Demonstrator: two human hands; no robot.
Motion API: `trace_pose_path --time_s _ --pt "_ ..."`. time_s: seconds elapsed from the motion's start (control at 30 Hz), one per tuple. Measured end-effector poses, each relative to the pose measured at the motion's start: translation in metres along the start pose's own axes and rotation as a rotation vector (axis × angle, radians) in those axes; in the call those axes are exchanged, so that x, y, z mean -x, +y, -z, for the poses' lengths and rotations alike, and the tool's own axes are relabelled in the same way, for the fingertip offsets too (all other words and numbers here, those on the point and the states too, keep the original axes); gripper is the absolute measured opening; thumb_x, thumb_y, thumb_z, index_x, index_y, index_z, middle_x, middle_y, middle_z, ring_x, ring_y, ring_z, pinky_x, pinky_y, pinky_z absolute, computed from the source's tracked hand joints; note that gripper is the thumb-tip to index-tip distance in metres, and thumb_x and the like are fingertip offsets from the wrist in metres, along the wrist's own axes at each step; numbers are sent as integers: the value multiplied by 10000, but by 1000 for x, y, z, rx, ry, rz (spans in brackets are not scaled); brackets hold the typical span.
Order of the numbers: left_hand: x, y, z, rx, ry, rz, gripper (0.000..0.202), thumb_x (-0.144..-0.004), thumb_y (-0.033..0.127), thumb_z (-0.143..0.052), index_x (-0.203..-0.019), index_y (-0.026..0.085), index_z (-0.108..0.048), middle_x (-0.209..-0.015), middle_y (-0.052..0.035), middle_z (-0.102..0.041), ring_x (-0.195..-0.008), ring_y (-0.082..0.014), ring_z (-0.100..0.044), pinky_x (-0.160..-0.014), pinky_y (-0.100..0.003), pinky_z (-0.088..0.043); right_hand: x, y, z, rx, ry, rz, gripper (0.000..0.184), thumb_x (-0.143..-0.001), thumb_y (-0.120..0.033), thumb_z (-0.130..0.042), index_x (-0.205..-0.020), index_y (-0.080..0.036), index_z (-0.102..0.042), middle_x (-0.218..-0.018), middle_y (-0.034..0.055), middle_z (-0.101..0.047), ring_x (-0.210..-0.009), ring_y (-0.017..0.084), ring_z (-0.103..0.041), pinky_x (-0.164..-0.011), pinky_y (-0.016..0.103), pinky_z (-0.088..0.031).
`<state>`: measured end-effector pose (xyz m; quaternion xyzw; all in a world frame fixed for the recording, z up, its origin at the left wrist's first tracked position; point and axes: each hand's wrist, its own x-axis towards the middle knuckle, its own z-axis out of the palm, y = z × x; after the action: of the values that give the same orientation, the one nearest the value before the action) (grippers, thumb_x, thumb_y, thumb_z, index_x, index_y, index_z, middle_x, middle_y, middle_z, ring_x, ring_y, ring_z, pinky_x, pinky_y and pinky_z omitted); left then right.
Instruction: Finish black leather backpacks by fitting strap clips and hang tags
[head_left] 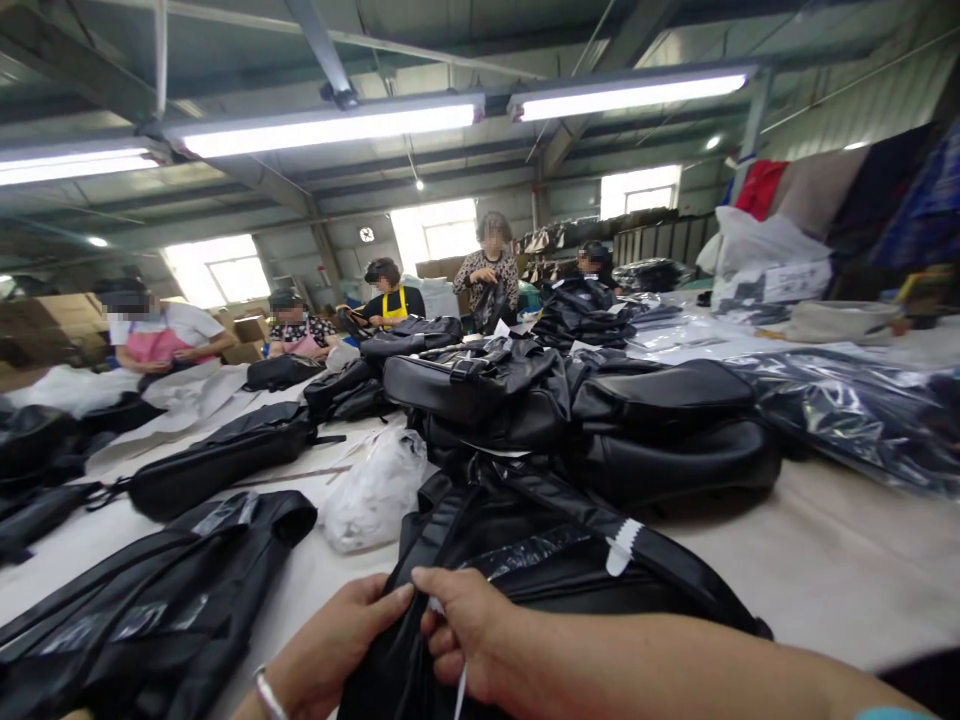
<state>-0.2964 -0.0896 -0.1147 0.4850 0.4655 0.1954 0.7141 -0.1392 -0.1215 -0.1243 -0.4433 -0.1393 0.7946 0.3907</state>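
Bare tabletop lies open to the right of the near black bag, as far as the plastic-wrapped bags. Straight ahead, a pile of black bags blocks the way. Leftward, a white plastic bag and a flat bag leave only a narrow strip between them.

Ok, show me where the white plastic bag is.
Head view, left of centre: the white plastic bag lies on the table, beyond the left hand, beside the black bag.

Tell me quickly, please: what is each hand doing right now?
Left hand: closed, pinching the edge of the black bag.
Right hand: closed, gripping the same black bag right beside the left hand.
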Motion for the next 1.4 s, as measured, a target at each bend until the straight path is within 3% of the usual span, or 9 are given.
trace_pose_path --time_s 0.17,0.3,0.47,0.6,0.73,0.87,1.17,1.3,1.4 --pt "4 -9 -8 -51 94 35 449 -717 524 -748 -841 97 -686 -732 -121 -727 -645 -207 -665 -591 -269 -506 3 6 -4 -7 67 28 171 -912 -211 -469 -746 -200 -430 -450 -82 -403 -286 38 -237 -313 138 -124" --pt "10 -20 -15 44 127 63 509 -720 566 -726 -848 75 -698 -704 -125 -722 -643 -221 -673 -609 -289 -522 2 10 -2 -29 74 65 179 -921 -184 -425 -745 -207 -401 -447 -88 -382 -295 36 -228 -329 150 -111" --pt "17 -23 -27 309 105 28 392 -715 450 -778 -889 106 -704 -751 -109 -734 -693 -238 -697 -667 -309 -543 -2 12 1 -42 34 85 177 -919 -172 -412 -745 -205 -393 -454 -89 -379 -307 33 -229 -337 155 -110" --pt "16 -23 -29 351 100 2 291 -735 380 -776 -822 115 -694 -713 -99 -725 -648 -235 -694 -651 -324 -549 -1 9 7 -23 -9 61 157 -921 -224 -420 -767 -194 -437 -502 -74 -435 -316 36 -286 -327 144 -170" --pt "17 -21 -24 344 34 -33 291 -789 384 -722 -837 99 -697 -784 -129 -730 -702 -252 -695 -685 -352 -549 11 2 21 195 -28 19 269 -912 -336 -408 -784 -149 -552 -597 -17 -539 -345 59 -398 -299 168 -255" --pt "16 -23 -22 360 51 -55 307 -752 363 -762 -872 85 -713 -744 -125 -727 -655 -223 -679 -670 -318 -533 23 -2 33 492 18 92 86 -804 -205 -495 -763 -165 -558 -547 -41 -517 -332 56 -370 -283 160 -202" --pt "9 -29 -25 406 6 -107 306 -765 350 -728 -866 61 -719 -706 -125 -715 -589 -186 -638 -659 -307 -519 5 -12 20 636 19 104 47 -726 -161 -494 -685 -185 -491 -523 -68 -508 -310 37 -346 -295 151 -171" --pt "8 -36 -14 399 73 -77 265 -719 284 -733 -861 61 -715 -682 -123 -713 -616 -212 -662 -634 -302 -517 8 -20 23 759 16 143 15 -684 -166 -539 -696 -175 -536 -544 -45 -577 -307 52 -390 -275 164 -211" --pt "7 -39 -10 361 134 -50 235 -682 250 -734 -830 70 -711 -699 -126 -722 -610 -202 -662 -595 -273 -500 16 -24 29 789 44 240 102 -676 -201 -552 -771 -165 -560 -583 -27 -620 -331 55 -406 -288 163 -234"
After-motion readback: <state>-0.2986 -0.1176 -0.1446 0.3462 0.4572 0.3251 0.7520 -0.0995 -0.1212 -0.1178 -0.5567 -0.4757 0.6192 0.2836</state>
